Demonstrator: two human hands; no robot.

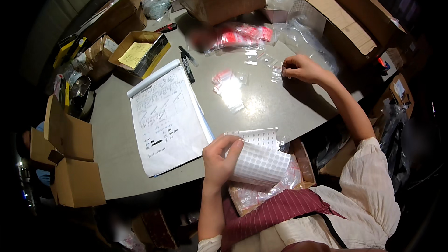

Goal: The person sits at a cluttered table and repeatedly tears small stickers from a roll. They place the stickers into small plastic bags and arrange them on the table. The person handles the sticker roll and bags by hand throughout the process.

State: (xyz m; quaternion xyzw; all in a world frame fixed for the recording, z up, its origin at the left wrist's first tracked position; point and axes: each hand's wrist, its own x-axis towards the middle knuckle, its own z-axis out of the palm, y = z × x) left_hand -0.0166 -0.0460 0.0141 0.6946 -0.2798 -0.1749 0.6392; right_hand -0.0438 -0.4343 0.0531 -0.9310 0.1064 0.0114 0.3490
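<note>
A sheet of stickers curves just right of the notepad's near right corner: white backing, rows of pale round dots, its face bowed and catching the light. The left hand is clamped on its edge, thumb in front and fingers mostly hidden behind. A second sheet with small dark marks shows behind it. Both cover part of an open box (its far right wall shows best), which lies right of and nearer than the notepad.

Well to the notepad's right, the right hand has its thumb and fingers together at a small clear bag; whether they pinch it I cannot tell. Between that hand and the notepad lies a shiny pile of small bags. Black pens lie by the notepad's top right corner. Beyond the notepad are red and clear packets, a large carton and a red-and-black tool; off its top left stands a shallow box holding yellow paper.
</note>
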